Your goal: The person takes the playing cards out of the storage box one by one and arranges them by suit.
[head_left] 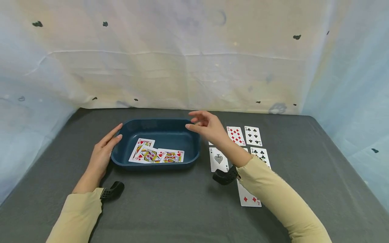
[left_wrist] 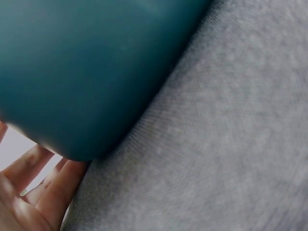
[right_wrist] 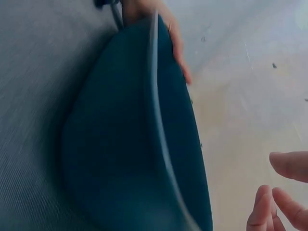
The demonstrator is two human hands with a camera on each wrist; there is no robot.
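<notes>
A dark blue tray (head_left: 194, 148) lies on the table with three overlapping face cards of hearts (head_left: 149, 154) near its front wall. My left hand (head_left: 101, 152) touches the tray's left end with fingers extended; the left wrist view shows its fingers (left_wrist: 62, 187) against the outer wall. Above the tray's right rim hovers my right hand (head_left: 209, 126), fingers loosely bent. In the right wrist view the thumb (right_wrist: 291, 166) stands apart from the fingers, and nothing shows between them. Right of the tray lie face-up cards, among them an ace of spades (head_left: 217, 159).
Beyond the right hand lie a red diamonds card (head_left: 235, 135) and a clubs card (head_left: 253, 136). Another clubs card (head_left: 260, 155) and a diamonds card (head_left: 248, 197) are partly under the right forearm. A grey cloth (head_left: 152, 209) covers the table; a pale curtain (head_left: 182, 77) hangs behind.
</notes>
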